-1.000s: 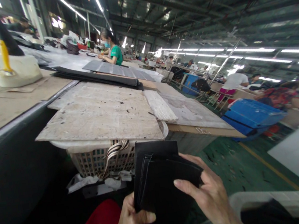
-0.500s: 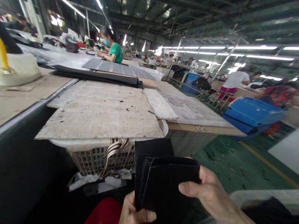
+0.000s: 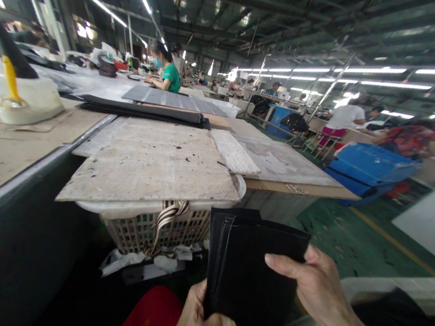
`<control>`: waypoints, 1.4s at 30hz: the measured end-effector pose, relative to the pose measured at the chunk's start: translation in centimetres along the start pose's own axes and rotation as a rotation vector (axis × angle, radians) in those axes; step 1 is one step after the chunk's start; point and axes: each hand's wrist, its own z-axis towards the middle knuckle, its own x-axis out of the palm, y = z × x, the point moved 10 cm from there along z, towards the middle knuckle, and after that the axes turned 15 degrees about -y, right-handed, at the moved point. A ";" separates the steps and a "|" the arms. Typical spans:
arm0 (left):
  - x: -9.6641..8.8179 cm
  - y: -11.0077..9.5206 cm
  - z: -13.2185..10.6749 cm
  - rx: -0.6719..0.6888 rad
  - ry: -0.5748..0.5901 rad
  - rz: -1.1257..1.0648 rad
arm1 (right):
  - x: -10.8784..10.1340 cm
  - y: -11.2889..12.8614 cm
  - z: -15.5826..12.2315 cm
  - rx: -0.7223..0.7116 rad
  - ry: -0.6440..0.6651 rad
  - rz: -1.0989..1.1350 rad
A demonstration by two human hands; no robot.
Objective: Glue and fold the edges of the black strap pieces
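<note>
A stack of black flat pieces (image 3: 256,265), fabric or thin sheet material, is held up between both hands in front of me. My left hand (image 3: 201,316) grips its lower left edge, thumb across the front face. On the upper right side, my right hand (image 3: 312,279) pinches the stack, with the thumb on the front and the fingers behind it. Layered edges show along the stack's left side. How many pieces there are, I cannot tell. The stack's bottom fades into shadow.
Ahead, a stained board (image 3: 152,156) lies over a plastic basket (image 3: 130,232) with a striped strap (image 3: 168,216). A tub with a yellow-handled brush (image 3: 29,103) stands on the left table. A white bin (image 3: 405,287) holds dark material at lower right. A co-worker in green (image 3: 170,75) sits beyond.
Both hands have shifted slightly right with the black stack. Its pieces now lie more closely aligned, and less of the rear piece sticks up above the front ones.
</note>
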 end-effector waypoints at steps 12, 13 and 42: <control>0.7 -2.8 0.1 0.009 0.009 -0.138 | 2.9 0.0 -0.3 0.113 0.147 0.285; 0.9 -2.9 0.0 -0.002 0.007 -0.165 | 3.8 0.1 -0.8 0.133 0.234 0.281; 0.5 0.0 0.2 -0.083 -0.084 -0.208 | 2.8 0.0 -0.3 0.106 0.099 0.077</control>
